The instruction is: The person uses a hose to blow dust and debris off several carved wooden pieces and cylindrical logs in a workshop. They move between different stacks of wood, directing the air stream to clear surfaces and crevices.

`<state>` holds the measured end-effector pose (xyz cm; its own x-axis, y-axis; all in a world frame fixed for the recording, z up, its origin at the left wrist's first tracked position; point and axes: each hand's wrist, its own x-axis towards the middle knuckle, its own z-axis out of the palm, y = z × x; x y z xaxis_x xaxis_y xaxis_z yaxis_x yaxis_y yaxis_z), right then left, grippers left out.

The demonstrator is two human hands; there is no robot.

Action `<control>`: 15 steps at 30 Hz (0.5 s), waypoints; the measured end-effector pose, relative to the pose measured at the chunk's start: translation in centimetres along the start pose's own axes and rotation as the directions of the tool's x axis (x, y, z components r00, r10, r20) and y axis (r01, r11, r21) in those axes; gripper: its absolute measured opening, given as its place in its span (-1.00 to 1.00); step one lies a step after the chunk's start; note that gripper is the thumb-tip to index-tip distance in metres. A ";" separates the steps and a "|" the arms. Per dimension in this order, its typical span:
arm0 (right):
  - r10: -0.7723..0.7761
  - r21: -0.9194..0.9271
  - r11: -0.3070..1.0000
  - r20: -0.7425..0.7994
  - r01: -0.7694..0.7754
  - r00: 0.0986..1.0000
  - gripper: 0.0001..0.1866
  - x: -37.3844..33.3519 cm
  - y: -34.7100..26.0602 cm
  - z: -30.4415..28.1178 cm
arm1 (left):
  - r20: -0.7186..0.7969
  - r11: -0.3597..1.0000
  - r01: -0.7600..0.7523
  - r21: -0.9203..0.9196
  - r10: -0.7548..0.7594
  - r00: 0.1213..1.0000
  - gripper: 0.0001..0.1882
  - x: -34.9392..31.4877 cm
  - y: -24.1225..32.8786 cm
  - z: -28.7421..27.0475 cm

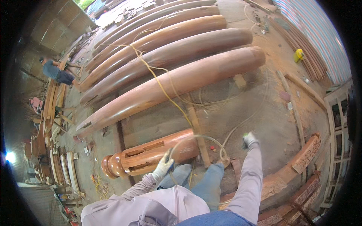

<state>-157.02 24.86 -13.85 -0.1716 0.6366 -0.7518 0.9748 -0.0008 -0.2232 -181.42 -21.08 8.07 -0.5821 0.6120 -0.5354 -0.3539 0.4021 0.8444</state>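
My left hand (163, 168), in a pale glove, is closed around something small and dark that I cannot make out, beside a pale hose (201, 136). It is just above a short turned wooden post (160, 148) with long slots and a rounded, ringed end. The hose loops up from near this hand over to the right, past my knees. My right hand (249, 140), also gloved with a green patch showing, reaches out over the floor at the right. Its fingers are blurred, and whether they hold anything does not show.
Several long polished wooden columns (177, 81) lie side by side ahead, with a yellow hose (162, 86) across them. Carved curved timbers (307, 154) lie at the right. A yellow jug (298, 55) stands farther off. A person (56, 71) bends at the far left.
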 end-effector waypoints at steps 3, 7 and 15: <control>0.139 0.551 0.819 0.086 -0.163 0.987 -0.69 -3.6 11.2 3.2 | -0.068 0.984 0.114 -0.136 -0.124 0.990 -0.76 2.2 3.9 4.9; 0.239 0.955 -0.294 0.113 -0.040 0.965 -0.68 -9.9 26.7 2.4 | 0.068 0.951 -0.052 -0.304 0.076 0.995 -0.77 4.3 12.2 10.7; 0.156 0.729 -0.679 0.253 -0.082 0.955 -0.73 -16.8 36.4 14.0 | 0.332 0.803 -0.275 -0.529 0.494 0.804 -0.58 4.1 29.4 21.6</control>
<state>-120.66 3.37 -17.99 -0.0481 0.4127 -0.9096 -0.7520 -0.6144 -0.2389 -178.39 7.95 30.38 -0.3996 0.9165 -0.0192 -0.5110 -0.2053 0.8347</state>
